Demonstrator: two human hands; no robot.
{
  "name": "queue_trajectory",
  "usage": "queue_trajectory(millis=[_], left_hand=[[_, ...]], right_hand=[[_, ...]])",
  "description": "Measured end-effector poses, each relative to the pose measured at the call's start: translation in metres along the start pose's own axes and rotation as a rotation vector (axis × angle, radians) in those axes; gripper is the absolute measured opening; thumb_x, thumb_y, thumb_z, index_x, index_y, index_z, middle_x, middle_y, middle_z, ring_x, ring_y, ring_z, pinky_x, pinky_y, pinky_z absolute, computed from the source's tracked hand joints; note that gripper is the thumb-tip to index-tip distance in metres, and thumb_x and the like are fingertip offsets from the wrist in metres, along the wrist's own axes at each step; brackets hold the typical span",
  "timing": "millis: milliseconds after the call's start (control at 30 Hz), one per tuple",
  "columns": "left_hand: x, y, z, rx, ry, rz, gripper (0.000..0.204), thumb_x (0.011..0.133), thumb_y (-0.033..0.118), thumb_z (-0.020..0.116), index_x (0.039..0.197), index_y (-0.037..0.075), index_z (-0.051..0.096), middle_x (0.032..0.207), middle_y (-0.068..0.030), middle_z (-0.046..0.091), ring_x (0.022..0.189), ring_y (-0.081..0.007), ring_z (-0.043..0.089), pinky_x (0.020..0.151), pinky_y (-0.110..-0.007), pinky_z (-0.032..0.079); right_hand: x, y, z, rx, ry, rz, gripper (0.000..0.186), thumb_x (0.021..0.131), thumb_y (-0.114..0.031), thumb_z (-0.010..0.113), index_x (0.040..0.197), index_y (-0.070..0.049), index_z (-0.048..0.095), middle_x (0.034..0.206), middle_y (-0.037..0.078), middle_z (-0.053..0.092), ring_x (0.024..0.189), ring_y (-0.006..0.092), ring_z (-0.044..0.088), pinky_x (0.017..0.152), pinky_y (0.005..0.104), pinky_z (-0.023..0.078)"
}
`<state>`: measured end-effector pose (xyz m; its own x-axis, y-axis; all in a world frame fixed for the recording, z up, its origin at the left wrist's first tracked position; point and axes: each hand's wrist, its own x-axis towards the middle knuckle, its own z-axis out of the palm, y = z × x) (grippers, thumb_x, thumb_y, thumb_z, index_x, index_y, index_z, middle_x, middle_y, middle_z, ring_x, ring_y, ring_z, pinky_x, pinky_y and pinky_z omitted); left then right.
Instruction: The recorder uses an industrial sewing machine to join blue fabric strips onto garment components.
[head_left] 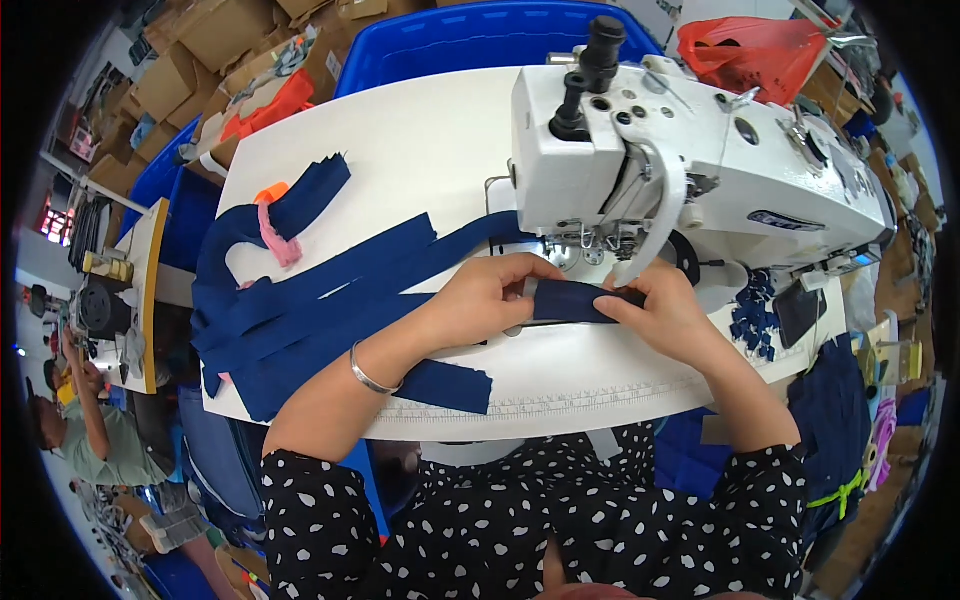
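A short navy fabric strip (572, 302) stretches between my two hands, just in front of the needle area of a white sewing machine (710, 160). My left hand (485, 298) is closed on the strip's left end, thumb and fingers pinching it. At the right end, my right hand (655, 308) grips the same strip between thumb and fingers, close below the machine's head. Several long navy fabric strips (310, 305) lie overlapping on the table, beside and under my left forearm. One strip's end runs behind my left hand toward the machine.
The white table (440, 140) has a ruler scale (560, 402) along its front edge. A pink cloth piece (278, 240) lies on the strips. Navy scraps (754, 318) and a dark flat object (800, 312) sit right. A blue bin (450, 42) stands behind; another person (95, 430) works far left.
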<state>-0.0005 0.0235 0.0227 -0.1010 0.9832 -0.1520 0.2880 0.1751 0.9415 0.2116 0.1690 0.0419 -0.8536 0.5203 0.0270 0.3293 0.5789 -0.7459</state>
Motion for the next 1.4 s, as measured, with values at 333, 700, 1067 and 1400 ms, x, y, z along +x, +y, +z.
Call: queue_trajectory(millis=[333,700,1067,1400], left_hand=[[-0.005,0.0,-0.001,0.087,0.01,-0.008,0.037,0.091,0.009,0.067,0.128,0.007,0.067,0.09,-0.0024,0.067,0.072,-0.0051,0.055,0.068,-0.021,0.048],[-0.007,0.012,-0.001,0.092,0.111,-0.111,0.028,0.089,0.013,0.072,0.114,0.001,0.069,0.083,-0.0056,0.069,0.071,-0.0111,0.061,0.069,-0.026,0.052],[-0.006,-0.002,-0.008,-0.106,0.096,-0.164,0.024,0.09,0.014,0.074,0.105,-0.005,0.07,0.082,-0.0103,0.073,0.065,-0.0115,0.069,0.058,-0.025,0.057],[-0.001,-0.014,0.01,0.018,0.18,0.069,0.022,0.087,0.015,0.072,0.1,-0.002,0.07,0.077,-0.0124,0.071,0.067,-0.0181,0.07,0.061,-0.032,0.054]], right_hand=[[0.009,-0.004,0.018,-0.173,0.021,-0.216,0.018,0.084,-0.016,0.073,0.097,-0.004,0.071,0.092,0.015,0.067,0.085,0.0344,0.063,0.074,0.0429,0.049],[0.013,0.0,0.032,0.083,-0.041,-0.078,0.023,0.084,-0.013,0.076,0.104,-0.004,0.071,0.1,0.014,0.072,0.092,0.0309,0.069,0.081,0.0384,0.053],[0.019,0.003,0.04,0.039,-0.016,-0.061,0.022,0.082,-0.015,0.078,0.101,-0.003,0.072,0.091,0.012,0.073,0.088,0.0248,0.071,0.08,0.0352,0.054],[0.004,0.004,0.038,-0.072,0.165,-0.256,0.032,0.085,-0.008,0.074,0.116,-0.004,0.065,0.1,0.015,0.068,0.089,0.0297,0.066,0.082,0.0374,0.052]])
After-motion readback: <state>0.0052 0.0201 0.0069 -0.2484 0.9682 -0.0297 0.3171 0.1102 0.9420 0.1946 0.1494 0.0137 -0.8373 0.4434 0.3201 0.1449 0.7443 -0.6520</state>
